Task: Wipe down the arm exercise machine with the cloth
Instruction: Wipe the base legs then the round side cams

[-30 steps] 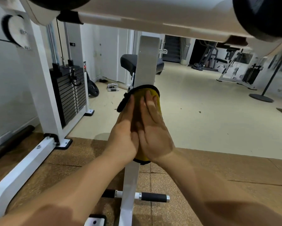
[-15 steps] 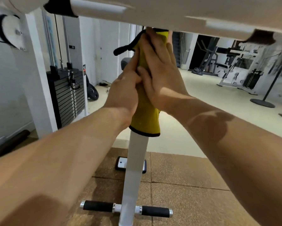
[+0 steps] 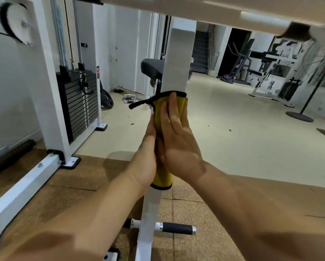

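Yellow cloth (image 3: pixel 161 178) wrapped round the post (image 3: pixel 176 63).
On it the right hand's (image 3: pixel 178 146) fingers (image 3: pixel 174 113) lay straight; the left hand's (image 3: pixel 144 162) fingers were hidden behind.

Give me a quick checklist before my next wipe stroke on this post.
1. Cloth wrapped on the post: ok, it covers the front.
2. Right hand flat on the cloth: ok.
3. Left hand pressing the cloth's left side: ok.
4. Post bare above the cloth: ok, up to the top bar.
5. Strap tucked in: not ok, it sticks out left.
6. Cloth covering the post's back: cannot tell.
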